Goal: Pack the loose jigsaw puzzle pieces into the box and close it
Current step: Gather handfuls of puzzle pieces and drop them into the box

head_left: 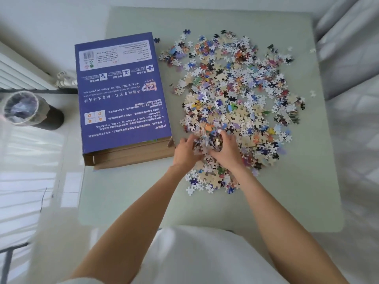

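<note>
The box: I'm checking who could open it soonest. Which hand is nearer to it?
Left. The left hand sits just off the box's near right corner, gripping a clump of puzzle pieces. The right hand grips the same clump from its far side.

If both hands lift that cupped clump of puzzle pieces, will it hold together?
Probably not: the clump of loose cardboard puzzle pieces looks unjoined, so edge pieces may spill. Likely light. Left hand and right hand cup it from both sides, which should help.
</note>
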A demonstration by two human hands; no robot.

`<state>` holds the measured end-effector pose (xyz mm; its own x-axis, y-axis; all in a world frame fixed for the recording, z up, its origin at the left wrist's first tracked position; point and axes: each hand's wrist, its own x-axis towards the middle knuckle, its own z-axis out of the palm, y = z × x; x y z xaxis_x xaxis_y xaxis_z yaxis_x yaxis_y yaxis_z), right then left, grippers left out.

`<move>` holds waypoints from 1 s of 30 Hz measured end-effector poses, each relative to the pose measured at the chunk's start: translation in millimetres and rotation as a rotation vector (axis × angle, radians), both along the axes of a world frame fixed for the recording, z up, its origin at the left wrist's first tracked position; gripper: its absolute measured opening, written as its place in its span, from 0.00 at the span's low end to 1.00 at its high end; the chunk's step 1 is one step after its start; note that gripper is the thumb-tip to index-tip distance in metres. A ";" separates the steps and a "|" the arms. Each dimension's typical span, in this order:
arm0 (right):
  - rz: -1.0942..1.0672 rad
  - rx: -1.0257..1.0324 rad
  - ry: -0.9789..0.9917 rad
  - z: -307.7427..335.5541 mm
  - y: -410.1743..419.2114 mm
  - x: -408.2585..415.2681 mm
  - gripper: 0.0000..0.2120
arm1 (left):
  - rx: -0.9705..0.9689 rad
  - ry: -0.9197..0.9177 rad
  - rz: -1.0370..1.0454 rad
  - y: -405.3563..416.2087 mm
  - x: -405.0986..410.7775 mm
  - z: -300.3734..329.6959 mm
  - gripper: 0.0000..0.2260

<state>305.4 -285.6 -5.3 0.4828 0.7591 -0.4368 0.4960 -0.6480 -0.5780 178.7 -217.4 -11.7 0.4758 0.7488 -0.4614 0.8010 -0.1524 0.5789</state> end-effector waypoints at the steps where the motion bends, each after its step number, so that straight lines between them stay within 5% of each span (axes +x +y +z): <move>1: 0.001 0.011 0.020 0.5 0.9 2.1 0.33 | 0.010 -0.002 0.021 -0.9 1.7 0.4 0.24; 15: -0.149 0.056 -0.059 1.6 6.9 13.5 0.26 | 0.140 -0.128 0.151 9.8 2.4 13.4 0.13; 21: -0.416 0.166 0.305 18.0 -6.6 10.7 0.31 | -0.124 -0.293 0.419 7.8 -32.8 28.2 0.08; 24: -0.459 0.244 0.592 32.8 -1.4 -17.5 0.15 | -0.270 -0.407 0.628 2.5 -72.3 33.8 0.08; 30: -0.394 0.117 0.856 34.9 31.3 -103.8 0.06 | -0.393 -0.387 0.887 18.5 -147.9 25.6 0.04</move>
